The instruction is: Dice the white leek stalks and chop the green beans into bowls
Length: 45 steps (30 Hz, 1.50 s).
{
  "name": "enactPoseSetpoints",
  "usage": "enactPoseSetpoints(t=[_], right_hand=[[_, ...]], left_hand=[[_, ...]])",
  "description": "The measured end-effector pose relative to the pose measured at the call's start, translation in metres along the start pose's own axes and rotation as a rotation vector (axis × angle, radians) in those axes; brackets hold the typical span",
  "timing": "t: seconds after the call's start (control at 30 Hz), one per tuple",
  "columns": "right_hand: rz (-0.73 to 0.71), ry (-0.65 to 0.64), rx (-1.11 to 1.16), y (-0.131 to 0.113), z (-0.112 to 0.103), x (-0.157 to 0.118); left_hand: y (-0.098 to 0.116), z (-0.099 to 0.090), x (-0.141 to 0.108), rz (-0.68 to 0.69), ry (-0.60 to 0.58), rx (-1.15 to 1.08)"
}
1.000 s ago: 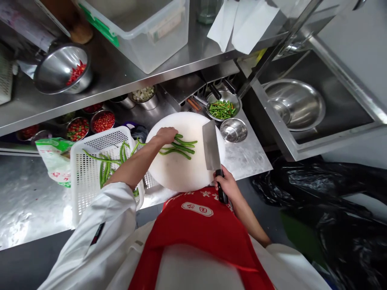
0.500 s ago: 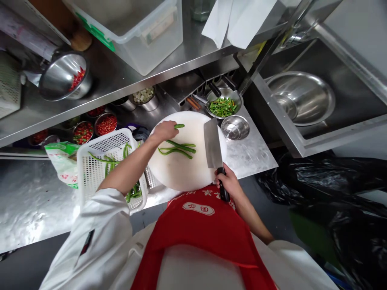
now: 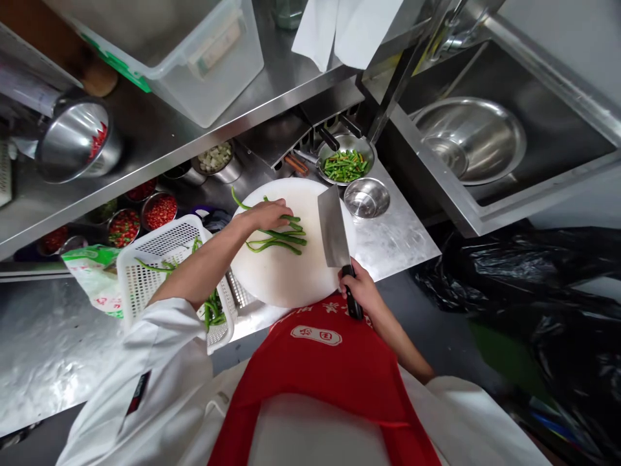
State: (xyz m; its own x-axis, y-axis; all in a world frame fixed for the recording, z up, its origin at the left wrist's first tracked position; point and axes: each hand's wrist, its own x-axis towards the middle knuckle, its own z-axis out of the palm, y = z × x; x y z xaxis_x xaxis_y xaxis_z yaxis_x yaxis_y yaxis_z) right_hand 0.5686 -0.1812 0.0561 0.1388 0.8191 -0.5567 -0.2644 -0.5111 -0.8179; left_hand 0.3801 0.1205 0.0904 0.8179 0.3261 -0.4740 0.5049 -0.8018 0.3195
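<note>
My right hand is wrapped round the black handle of a cleaver, its broad blade lying over the right side of the round white cutting board. On the board's upper left, my left hand has its fingers curled over long green beans. Bean ends stick out on both sides of that hand, and its fingertips are partly hidden. Several more beans lie together just below it. Under my left forearm stands a white perforated basket with more green beans inside.
Beyond the board are a bowl of cut green pieces and an empty steel bowl. Pots of chopped red chillies stand behind the basket, below a steel shelf. A sink is at the right.
My left hand has come down a little onto the board, and more beans now lie under it. The cleaver stays in my right hand. The whole view has shifted slightly.
</note>
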Motion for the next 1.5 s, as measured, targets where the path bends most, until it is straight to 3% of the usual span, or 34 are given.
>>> enactPoseSetpoints(t=[0.1,0.23,0.4,0.6,0.77,0.87,1.03,1.17,1.3,1.5], right_hand=[[0.003,0.004,0.000,0.001,-0.001,0.000],[0.011,0.016,-0.004,0.003,-0.001,0.001],[-0.003,-0.008,-0.074,-0.002,0.003,-0.001],[0.032,-0.041,-0.152,-0.012,0.010,-0.013],[0.037,-0.044,-0.233,-0.008,0.012,-0.021],[0.025,-0.050,-0.244,-0.008,0.012,-0.021],[-0.031,-0.067,-0.368,-0.020,0.005,-0.018],[-0.167,-0.061,-0.550,-0.029,-0.003,-0.016],[-0.205,-0.164,-0.618,-0.033,-0.006,-0.013],[-0.225,-0.178,-0.671,-0.036,-0.005,-0.009]], left_hand=[[-0.004,0.012,-0.003,0.104,0.005,0.036],[-0.005,0.034,-0.005,0.135,0.079,0.005],[-0.002,0.053,-0.008,0.023,0.164,0.000],[0.009,0.081,-0.019,-0.078,0.362,-0.114],[0.000,0.101,-0.048,0.069,0.307,-0.047],[0.007,0.112,-0.056,-0.036,0.311,-0.005],[0.060,0.130,-0.050,-0.364,0.461,-0.031],[0.082,0.134,-0.043,-0.417,0.525,-0.177],[0.064,0.127,-0.037,-0.414,0.551,-0.304],[0.037,0.111,-0.035,-0.234,0.496,-0.329]])
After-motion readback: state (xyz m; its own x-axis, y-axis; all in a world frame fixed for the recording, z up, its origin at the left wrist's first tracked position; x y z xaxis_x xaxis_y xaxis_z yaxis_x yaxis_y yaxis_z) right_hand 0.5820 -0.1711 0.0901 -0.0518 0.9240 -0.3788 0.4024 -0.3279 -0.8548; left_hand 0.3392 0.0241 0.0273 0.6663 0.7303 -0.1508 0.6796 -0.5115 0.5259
